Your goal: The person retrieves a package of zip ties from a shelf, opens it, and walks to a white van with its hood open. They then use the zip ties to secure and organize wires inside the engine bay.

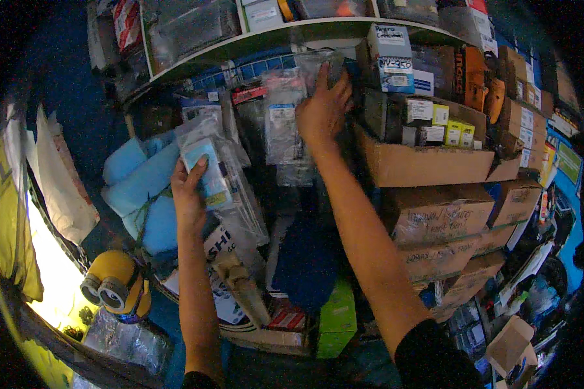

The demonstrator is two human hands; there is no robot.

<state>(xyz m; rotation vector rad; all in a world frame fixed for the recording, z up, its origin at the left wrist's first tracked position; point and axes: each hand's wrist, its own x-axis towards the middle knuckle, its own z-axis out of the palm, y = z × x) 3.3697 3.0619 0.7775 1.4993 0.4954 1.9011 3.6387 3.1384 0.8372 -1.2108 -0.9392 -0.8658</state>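
My left hand [189, 185] is closed on a clear plastic packet with a light blue card [209, 170], its thumb pressed across the front. More clear packets [243, 194] hang right behind it. Higher up and to the right, my right hand [326, 107] reaches to a clear plastic bag [315, 63] just below the shelf. Its fingers are stretched and apart against the bag; whether they grip it is hard to see. Beside that hand hangs a clear packet with a white and blue label [283, 120], close to a red-topped packet [248, 95].
A white shelf [240, 44] loaded with boxes runs overhead. Cardboard boxes [438, 214] are stacked on the right, under an open carton [428, 162] of small boxes. Light blue rolls [143, 181] and a yellow goggled figure [115, 285] are at left. A green box [337, 318] stands below.
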